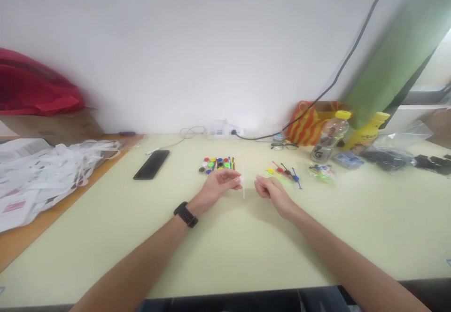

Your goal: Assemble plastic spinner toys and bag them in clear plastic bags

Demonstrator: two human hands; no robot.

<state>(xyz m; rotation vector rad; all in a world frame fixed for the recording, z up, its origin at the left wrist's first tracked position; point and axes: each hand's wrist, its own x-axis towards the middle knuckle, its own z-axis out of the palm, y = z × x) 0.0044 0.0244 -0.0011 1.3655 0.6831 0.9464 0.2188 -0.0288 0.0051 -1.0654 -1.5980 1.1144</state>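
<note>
My left hand (221, 180), with a black watch on its wrist, pinches a small white piece with a thin white stick (244, 187) standing upright at its fingertips. My right hand (270, 189) is curled closed a little to the right, apart from the stick; whether anything sits between its thumb and finger cannot be made out. Behind my left hand lie several round coloured discs (206, 160) and some thin coloured sticks (231, 162). Beyond my right hand are several coloured discs with sticks through them (296, 178), in red, black, blue and yellow-green.
A black phone (151, 165) lies at left, near white straps (66, 166). Along the back are a power strip (223, 128), glasses (283, 146) and a striped bag (303, 124). To the right stand a clear bottle (329, 138) and a yellow bottle (366, 133), beside small plastic packets (320, 172).
</note>
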